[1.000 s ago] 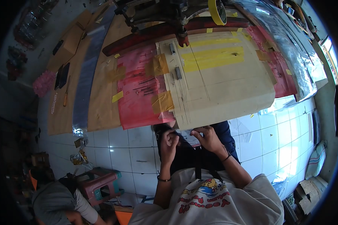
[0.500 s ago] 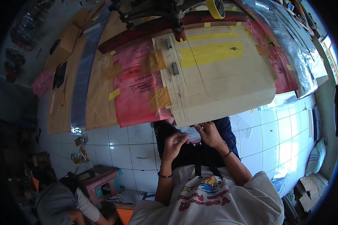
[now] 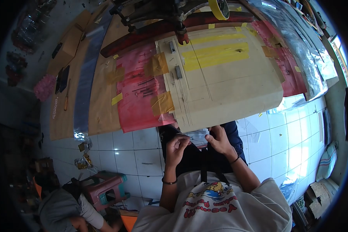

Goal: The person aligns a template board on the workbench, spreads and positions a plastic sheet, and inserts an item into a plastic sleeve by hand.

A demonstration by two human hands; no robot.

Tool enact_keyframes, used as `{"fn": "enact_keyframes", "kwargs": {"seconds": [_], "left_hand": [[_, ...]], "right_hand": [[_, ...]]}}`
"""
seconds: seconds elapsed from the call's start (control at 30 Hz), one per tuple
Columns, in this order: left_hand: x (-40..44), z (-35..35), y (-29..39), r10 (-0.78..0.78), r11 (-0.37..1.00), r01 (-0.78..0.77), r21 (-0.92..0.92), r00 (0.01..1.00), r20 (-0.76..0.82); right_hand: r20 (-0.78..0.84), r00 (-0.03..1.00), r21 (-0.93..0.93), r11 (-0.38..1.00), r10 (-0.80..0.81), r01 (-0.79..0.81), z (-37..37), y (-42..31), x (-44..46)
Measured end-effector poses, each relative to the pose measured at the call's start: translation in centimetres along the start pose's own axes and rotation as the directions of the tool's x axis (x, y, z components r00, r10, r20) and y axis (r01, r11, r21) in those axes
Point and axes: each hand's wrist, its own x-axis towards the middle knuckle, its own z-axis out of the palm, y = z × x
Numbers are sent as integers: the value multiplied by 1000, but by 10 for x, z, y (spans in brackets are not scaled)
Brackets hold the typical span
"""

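My left hand [image 3: 176, 149] is at the table's front edge, above my lap. Its thumb and fingertips are pinched together, and a small thin thing at their tips is too fine to name. To its right, my right hand [image 3: 221, 142] has its thumb held apart, and its other fingers reach up toward the edge of the beige sheet [image 3: 236, 91]. I see nothing held in it. Between the hands, over my lap, shows a pale, clear-looking piece of plastic [image 3: 199, 136], partly hidden.
A red machine foot [image 3: 183, 36] stands over the taped table. Two small metal blocks lie on the sheet, one a grey block [image 3: 178, 72]. At left lie an orange-handled tool [image 3: 66, 101] and a pink bundle [image 3: 45, 87]. A person [image 3: 62, 208] sits near a stool [image 3: 104, 189] below left.
My right thumb has moved away from its fingers, which were closer together before. My left hand stays pinched and has shifted slightly left. The view has moved a little.
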Motion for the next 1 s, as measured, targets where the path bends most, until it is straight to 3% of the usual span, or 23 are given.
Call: {"fn": "enact_keyframes", "kwargs": {"seconds": [0.03,0.13,0.23,0.33,0.4,0.43,0.53,0.63,0.83,1.0], "left_hand": [[0,1,0,3,1000,-2,27,1000,-10],[0,3,5,39,985,-34,168,999,-24],[2,5,13,129,911,-109,398,991,-24],[5,7,16,261,804,-170,570,962,-81],[8,6,15,387,722,-205,661,911,-140],[11,7,12,376,805,-190,563,896,-235],[16,18,27,160,975,-108,194,948,-275],[14,-5,16,-4,909,-13,416,999,39],[16,5,17,-11,872,-31,489,996,84],[15,6,27,-5,840,-89,535,985,173]], "right_hand": [[-43,999,42,999,-26,28,2,-1,-1],[110,990,50,995,-91,86,2,-30,7],[332,934,-36,991,132,-127,3,-23,5],[306,951,-128,988,-43,86,4,-12,4],[312,949,-109,990,-49,87,3,-7,4],[318,947,-98,991,-53,88,2,-5,3],[337,941,-120,990,-34,78,2,-3,3],[372,924,-166,986,82,-20,-2,-18,7],[253,966,-94,992,-52,78,4,-14,7],[289,957,-201,978,0,60,6,-11,5]]}}
